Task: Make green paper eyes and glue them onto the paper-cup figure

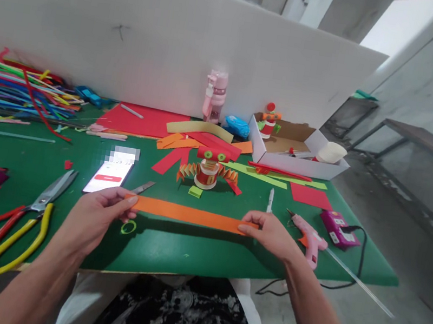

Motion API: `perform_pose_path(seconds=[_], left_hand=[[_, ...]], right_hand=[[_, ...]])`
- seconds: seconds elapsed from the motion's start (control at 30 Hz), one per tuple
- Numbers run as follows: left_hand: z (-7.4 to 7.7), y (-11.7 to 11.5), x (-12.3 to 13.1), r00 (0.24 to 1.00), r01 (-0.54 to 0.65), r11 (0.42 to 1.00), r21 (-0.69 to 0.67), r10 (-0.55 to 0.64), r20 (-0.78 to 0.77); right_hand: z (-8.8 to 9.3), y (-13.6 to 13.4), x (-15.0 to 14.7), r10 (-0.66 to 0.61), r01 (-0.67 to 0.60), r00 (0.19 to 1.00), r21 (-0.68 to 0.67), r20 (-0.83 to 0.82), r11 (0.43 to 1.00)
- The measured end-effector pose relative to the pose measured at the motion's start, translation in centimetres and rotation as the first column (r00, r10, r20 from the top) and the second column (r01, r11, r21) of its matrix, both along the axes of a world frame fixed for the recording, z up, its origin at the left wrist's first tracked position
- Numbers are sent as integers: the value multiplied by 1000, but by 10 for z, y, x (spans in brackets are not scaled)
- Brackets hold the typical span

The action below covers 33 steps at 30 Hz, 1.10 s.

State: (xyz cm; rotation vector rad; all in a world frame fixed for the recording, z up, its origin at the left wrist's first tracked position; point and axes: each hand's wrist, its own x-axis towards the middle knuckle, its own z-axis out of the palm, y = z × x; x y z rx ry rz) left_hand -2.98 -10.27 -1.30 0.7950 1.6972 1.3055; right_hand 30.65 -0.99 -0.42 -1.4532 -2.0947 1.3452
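Note:
A long orange paper strip (pixel 189 215) is stretched level above the green table, near its front edge. My left hand (pixel 104 210) pinches the strip's left end between thumb and fingers, and my right hand (pixel 266 233) pinches its right end. Behind the strip stands a small paper figure (pixel 207 174) with green round eyes, a red band and folded orange arms. A small green paper piece (pixel 195 191) lies in front of the figure. Scissors with a green handle ring (pixel 129 227) lie partly hidden beneath my left hand.
Large red-and-yellow-handled shears (pixel 40 205) and a phone (pixel 109 175) lie left. A pink glue gun (pixel 311 240) and purple power strip (pixel 339 229) lie right. Behind are paper strips (pixel 199 129), a pink bottle (pixel 215 96) and a white box (pixel 298 164) holding another figure (pixel 268 124).

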Motion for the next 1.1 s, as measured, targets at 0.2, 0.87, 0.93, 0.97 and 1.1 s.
perform_pose_path(seconds=[0.2, 0.87, 0.93, 0.97, 1.1], left_hand=[[-16, -6, 15, 984, 94, 993, -68, -103, -144], [-64, -36, 104, -174, 687, 676, -267, -203, -964], [-66, -38, 97, -176, 661, 695, -282, -222, -959], [-67, -39, 94, -171, 643, 710, -288, -233, -957], [-69, -41, 76, -141, 580, 761, -291, -257, -956]], right_hand=[[-1, -4, 15, 10, -7, 996, -29, 89, 1000], [-9, -7, 24, 57, -88, 946, 84, 319, 993], [-9, -6, 24, 64, -98, 946, 91, 319, 991], [-9, -6, 24, 66, -101, 945, 93, 320, 991], [-9, -3, 24, 76, -110, 936, 80, 343, 991]])
